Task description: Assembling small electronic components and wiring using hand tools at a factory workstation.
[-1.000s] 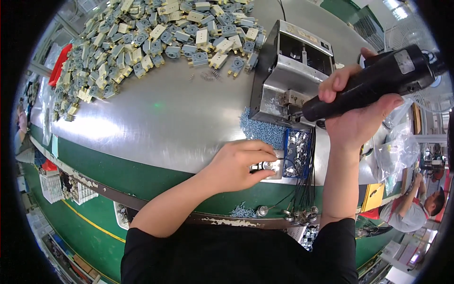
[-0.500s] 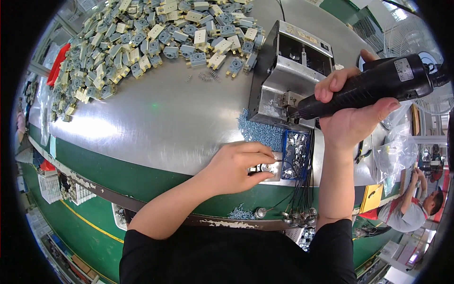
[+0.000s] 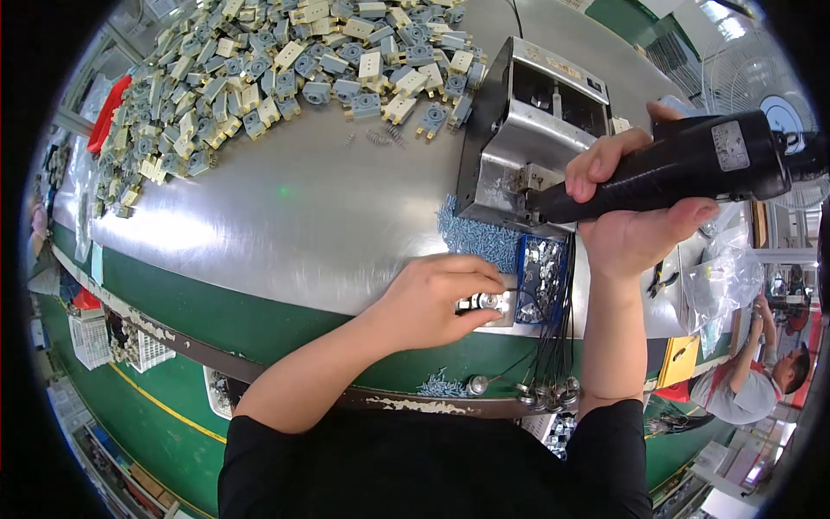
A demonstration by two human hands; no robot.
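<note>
My left hand (image 3: 437,298) rests at the near edge of the steel table (image 3: 285,216), fingers closed around a small grey part (image 3: 486,303) seated in a metal fixture. My right hand (image 3: 635,212) grips a black electric screwdriver (image 3: 683,169), held nearly level with its tip pointing left toward the metal screw feeder box (image 3: 532,130). The driver tip is up by the feeder, away from the part. A blue tray (image 3: 540,278) of shiny metal pieces sits just right of my left hand.
A big heap of grey and cream plastic parts (image 3: 259,69) covers the far left of the table. Small blue-grey screws (image 3: 471,238) lie scattered by the feeder. Black cables (image 3: 549,363) hang over the table edge. Another person (image 3: 756,381) works at the lower right.
My right hand has swung the screwdriver slightly down and left toward the feeder box. My left hand stays on the small part in the fixture.
</note>
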